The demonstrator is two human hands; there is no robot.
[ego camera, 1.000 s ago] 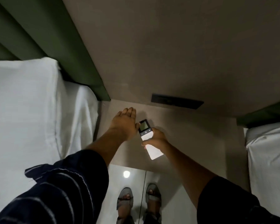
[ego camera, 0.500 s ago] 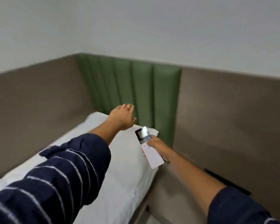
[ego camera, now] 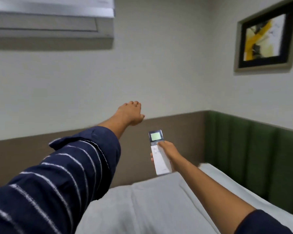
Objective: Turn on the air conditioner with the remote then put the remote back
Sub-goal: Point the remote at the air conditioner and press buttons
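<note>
Pressing thumb on button zone below lit screen, right hand (ego camera: 167, 150) wraps fingers around slim white rectangular remote (ego camera: 158, 152), screen end raised toward wall. Left hand (ego camera: 130, 114) empty, fingers loosely extended, palm down, arm stretched forward. White wall-mounted air conditioner (ego camera: 52, 22) high at upper left, above white bed (ego camera: 159, 208).

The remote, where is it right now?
In the head view, the remote is held up in the right hand, right of centre, above the white bed and below-right of the air conditioner.
</note>
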